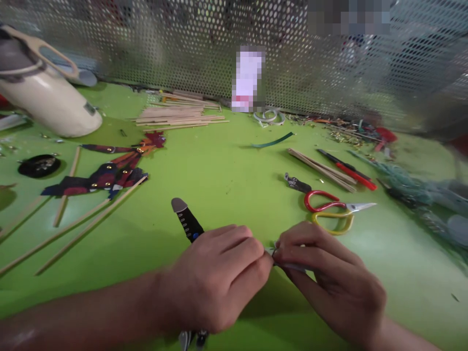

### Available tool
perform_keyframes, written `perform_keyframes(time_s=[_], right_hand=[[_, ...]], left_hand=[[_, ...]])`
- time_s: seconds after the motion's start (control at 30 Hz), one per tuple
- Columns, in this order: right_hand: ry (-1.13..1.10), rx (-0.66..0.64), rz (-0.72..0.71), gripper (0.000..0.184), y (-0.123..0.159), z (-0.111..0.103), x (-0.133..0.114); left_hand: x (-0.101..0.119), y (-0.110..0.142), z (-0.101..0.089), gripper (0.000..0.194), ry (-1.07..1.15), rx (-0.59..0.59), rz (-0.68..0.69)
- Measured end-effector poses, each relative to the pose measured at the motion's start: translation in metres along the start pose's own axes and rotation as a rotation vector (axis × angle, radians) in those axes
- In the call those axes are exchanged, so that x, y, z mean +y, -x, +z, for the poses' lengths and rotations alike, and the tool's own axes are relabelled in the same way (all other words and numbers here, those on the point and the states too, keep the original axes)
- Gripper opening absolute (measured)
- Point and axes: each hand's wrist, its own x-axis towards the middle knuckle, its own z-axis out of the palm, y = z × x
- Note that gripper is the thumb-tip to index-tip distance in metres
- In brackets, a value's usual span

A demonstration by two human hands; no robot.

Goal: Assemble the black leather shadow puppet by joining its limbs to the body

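My left hand (223,278) is closed, knuckles up, with its fingertips meeting those of my right hand (329,273). Pinched between them is a small flat whitish piece (269,251), mostly hidden by the fingers. A black cut-out limb (188,222) with a grey rounded end and a blue dot sticks out beyond my left hand. Below that hand, more dark and grey cut-out parts (193,340) show; whether they join the limb is hidden. Red-and-yellow-handled scissors (329,209) lie just past my right hand, beside a small black cut-out piece (297,183).
At left lies a jointed puppet (106,175) with brass fasteners and sticks, near a black dish (39,166) and a cream jug (54,97). Wooden sticks (179,114), a stick bundle (321,169), a red-and-black pen (347,169) and scraps lie before the perforated metal screen (175,48).
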Motion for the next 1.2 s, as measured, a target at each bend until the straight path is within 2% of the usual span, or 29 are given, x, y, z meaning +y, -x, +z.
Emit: perform_keyframes(time_s=[0.13, 0.23, 0.5, 0.57, 0.67, 0.77, 0.87, 1.03, 1.13, 1.2], right_hand=[[0.04, 0.021, -0.118, 0.039, 0.0, -0.001, -0.001], [0.031, 0.023, -0.147, 0.041, 0.0, -0.002, 0.0], [-0.098, 0.001, 0.028, 0.037, -0.001, 0.005, 0.004], [-0.069, 0.016, 0.018, 0.038, -0.001, 0.005, 0.005], [-0.025, 0.062, -0.077, 0.039, -0.001, 0.005, 0.004], [-0.063, 0.058, -0.118, 0.044, 0.001, 0.005, 0.004], [-0.131, 0.046, -0.075, 0.045, 0.002, 0.007, 0.005], [-0.182, 0.09, 0.022, 0.032, 0.0, 0.012, 0.005], [-0.165, 0.109, 0.035, 0.031, -0.001, 0.014, 0.006], [-0.146, 0.084, 0.059, 0.028, -0.002, 0.014, 0.008]], left_hand=[[-0.002, -0.003, -0.002, 0.024, 0.067, 0.007, -0.084], [-0.003, -0.003, -0.003, 0.02, 0.107, 0.023, -0.124], [-0.008, -0.002, -0.003, 0.014, 0.134, 0.032, -0.128], [-0.008, -0.002, -0.002, 0.014, 0.142, 0.035, -0.153], [-0.006, -0.003, 0.0, 0.013, 0.201, 0.034, -0.185], [-0.004, -0.003, 0.001, 0.013, 0.253, 0.037, -0.21], [-0.003, -0.003, 0.0, 0.013, 0.257, 0.049, -0.219], [-0.005, -0.005, 0.003, 0.011, 0.256, 0.101, -0.242], [-0.005, -0.006, 0.006, 0.007, 0.251, 0.119, -0.332], [-0.006, -0.007, 0.007, 0.005, 0.295, 0.086, -0.411]])
